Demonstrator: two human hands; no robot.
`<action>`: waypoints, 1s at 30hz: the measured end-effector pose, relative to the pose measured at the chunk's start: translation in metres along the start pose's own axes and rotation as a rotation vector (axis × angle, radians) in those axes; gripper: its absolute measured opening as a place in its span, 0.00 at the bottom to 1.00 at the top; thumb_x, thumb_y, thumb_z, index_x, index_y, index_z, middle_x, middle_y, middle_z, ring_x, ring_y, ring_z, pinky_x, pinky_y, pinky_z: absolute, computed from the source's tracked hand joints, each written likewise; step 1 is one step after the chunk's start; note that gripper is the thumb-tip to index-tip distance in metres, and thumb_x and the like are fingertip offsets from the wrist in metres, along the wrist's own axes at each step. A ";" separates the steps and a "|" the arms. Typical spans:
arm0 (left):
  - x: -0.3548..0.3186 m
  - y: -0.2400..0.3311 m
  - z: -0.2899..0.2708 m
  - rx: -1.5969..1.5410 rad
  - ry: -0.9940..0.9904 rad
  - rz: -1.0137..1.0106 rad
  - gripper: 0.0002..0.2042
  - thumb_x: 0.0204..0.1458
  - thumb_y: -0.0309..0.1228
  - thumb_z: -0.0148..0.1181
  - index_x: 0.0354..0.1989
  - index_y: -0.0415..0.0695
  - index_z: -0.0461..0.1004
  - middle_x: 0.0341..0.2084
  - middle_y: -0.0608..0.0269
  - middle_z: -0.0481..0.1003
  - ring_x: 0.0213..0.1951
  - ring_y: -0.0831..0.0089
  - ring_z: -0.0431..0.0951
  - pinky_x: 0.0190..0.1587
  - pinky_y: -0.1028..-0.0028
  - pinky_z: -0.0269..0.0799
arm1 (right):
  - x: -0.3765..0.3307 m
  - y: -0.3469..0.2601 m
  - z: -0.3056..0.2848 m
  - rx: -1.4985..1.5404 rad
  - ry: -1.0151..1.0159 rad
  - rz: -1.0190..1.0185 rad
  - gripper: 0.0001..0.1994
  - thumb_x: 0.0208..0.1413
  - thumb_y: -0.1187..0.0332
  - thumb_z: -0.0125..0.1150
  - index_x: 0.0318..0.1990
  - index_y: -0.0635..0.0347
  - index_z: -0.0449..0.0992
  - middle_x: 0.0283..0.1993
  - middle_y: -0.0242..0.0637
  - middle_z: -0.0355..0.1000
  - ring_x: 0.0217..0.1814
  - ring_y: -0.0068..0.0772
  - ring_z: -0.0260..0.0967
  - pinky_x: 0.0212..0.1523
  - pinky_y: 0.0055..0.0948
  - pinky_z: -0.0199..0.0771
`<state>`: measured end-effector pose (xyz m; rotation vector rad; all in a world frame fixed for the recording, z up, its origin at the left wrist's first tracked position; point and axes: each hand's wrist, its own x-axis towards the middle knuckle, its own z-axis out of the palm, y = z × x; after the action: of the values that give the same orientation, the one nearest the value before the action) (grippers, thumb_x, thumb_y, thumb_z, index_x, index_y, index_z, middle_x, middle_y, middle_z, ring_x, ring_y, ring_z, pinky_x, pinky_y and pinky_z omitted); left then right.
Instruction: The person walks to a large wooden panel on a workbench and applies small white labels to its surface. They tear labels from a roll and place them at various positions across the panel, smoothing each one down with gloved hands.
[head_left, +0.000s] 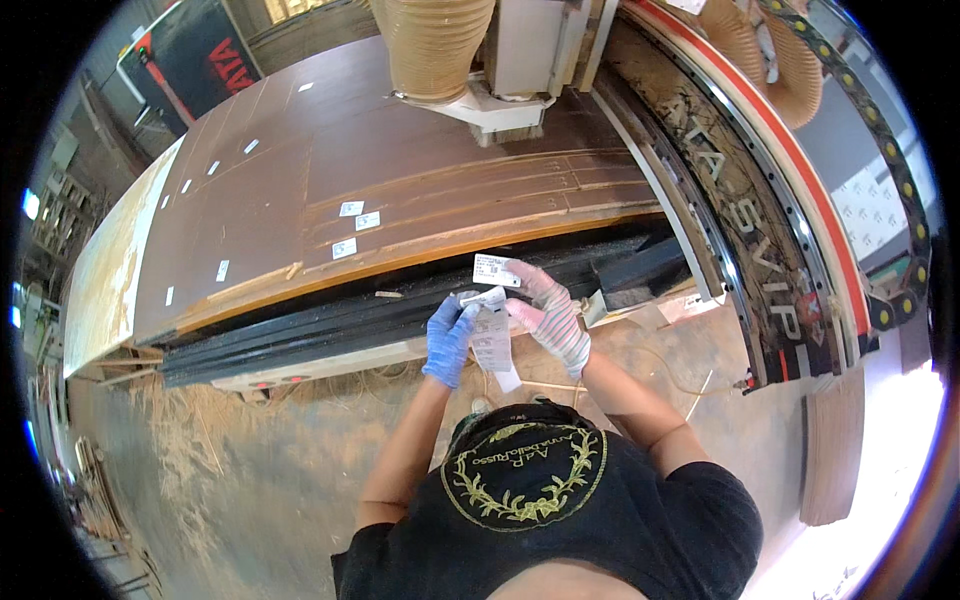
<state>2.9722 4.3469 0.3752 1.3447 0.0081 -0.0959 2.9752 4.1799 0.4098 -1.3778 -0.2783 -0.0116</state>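
Note:
My left hand (449, 340), in a blue glove, pinches the top of a long white strip of label backing (493, 342) that hangs down in front of me. My right hand (549, 312), in a pink and white striped glove, holds a small white printed label (496, 269) lifted just above the strip, near the edge of the brown board (430, 170). Both hands are close together over the black machine rail (330, 320).
The big brown board lies on a cutting machine bed, with several white labels (355, 222) stuck on it. A gantry head with ribbed dust hoses (440, 50) stands over the board's far side. Sawdust and wood strips cover the floor (250, 450). A wooden panel (832, 450) leans at right.

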 end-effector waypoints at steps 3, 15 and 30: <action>0.004 0.007 0.005 -0.082 0.041 0.048 0.08 0.49 0.23 0.51 0.38 0.41 0.72 0.31 0.70 0.72 0.32 0.83 0.68 0.37 0.82 0.65 | 0.010 -0.001 -0.002 0.049 -0.037 -0.036 0.26 0.44 0.76 0.57 0.54 0.62 0.62 0.52 0.37 0.63 0.53 0.28 0.61 0.54 0.28 0.59; 0.010 0.014 0.010 0.247 0.185 0.174 0.08 0.49 0.22 0.51 0.39 0.38 0.70 0.29 0.66 0.72 0.30 0.82 0.67 0.36 0.80 0.66 | 0.056 -0.009 -0.012 -0.155 -0.314 -0.021 0.25 0.45 0.71 0.60 0.53 0.62 0.63 0.51 0.38 0.64 0.51 0.28 0.63 0.51 0.27 0.62; 0.045 0.009 -0.233 0.608 0.399 0.050 0.11 0.44 0.34 0.58 0.26 0.38 0.70 0.16 0.59 0.71 0.19 0.77 0.67 0.25 0.74 0.65 | 0.241 0.109 0.187 0.143 -0.179 0.093 0.22 0.40 0.86 0.49 0.47 0.64 0.68 0.40 0.34 0.70 0.38 0.21 0.66 0.41 0.21 0.68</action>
<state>3.0292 4.5730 0.3291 1.9514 0.3028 0.2322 3.1914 4.4195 0.3840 -1.2495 -0.3571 0.2064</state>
